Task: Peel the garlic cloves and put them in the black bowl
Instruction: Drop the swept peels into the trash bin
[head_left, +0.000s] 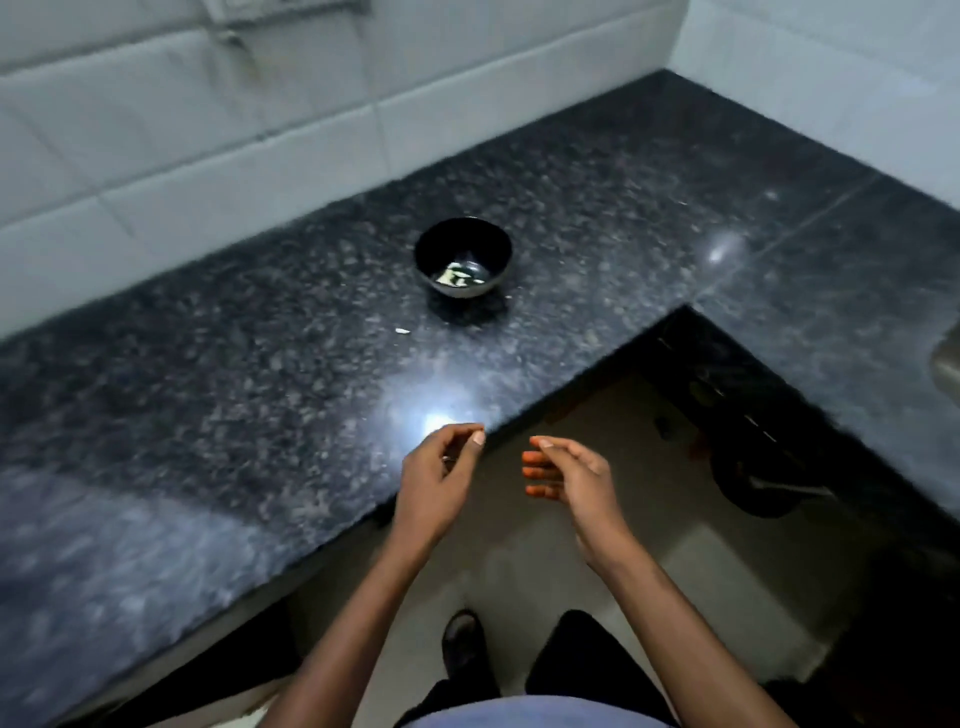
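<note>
The left hand and right hand hung apart at the granite counter edge, fingers loosely curled; whether either held a clove was unclear. Pale pieces lay in the black bowl. Recommended: pinch the skin loose, then drop the peeled clove into the bowl.

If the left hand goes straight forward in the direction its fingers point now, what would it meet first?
Probably nothing at once. The left hand points over the granite countertop toward the black bowl; the way between looks free. The bowl seems the first thing, though depth is unclear.
</note>
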